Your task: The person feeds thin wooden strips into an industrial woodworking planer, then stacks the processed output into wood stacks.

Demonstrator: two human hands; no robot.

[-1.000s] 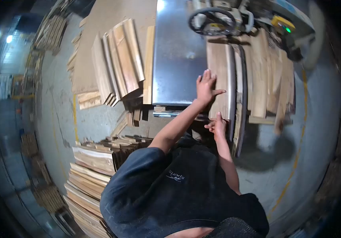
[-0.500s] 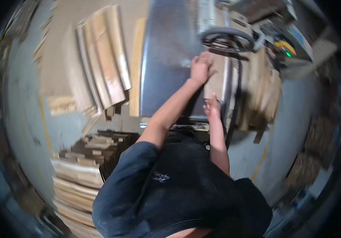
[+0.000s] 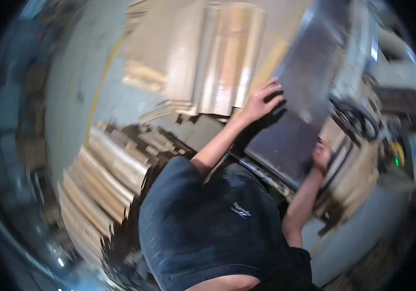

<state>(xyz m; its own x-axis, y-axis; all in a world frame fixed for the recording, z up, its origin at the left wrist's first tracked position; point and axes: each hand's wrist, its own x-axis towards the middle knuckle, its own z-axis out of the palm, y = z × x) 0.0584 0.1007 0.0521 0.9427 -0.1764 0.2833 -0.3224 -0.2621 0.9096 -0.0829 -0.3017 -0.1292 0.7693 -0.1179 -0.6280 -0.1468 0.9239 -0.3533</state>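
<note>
My left hand is open, fingers spread. It hovers over the left edge of the dark metal table, beside a narrow yellowish wood strip, with nothing in it. My right hand is at the near end of a light wooden board, at the table's right side. Its fingers look curled against that end, though motion blurs them. Just beyond the board is a dark handwheel, which partly hides the board's far end.
Long wooden boards lie side by side left of the table. A tall stack of boards stands at the lower left, near my left elbow. More wood pieces sit right of the table. A yellow line crosses the floor.
The view has turned left. My left hand has lifted off the wooden board and moved left across the table to its left edge. My right hand stays at the board's near end.
</note>
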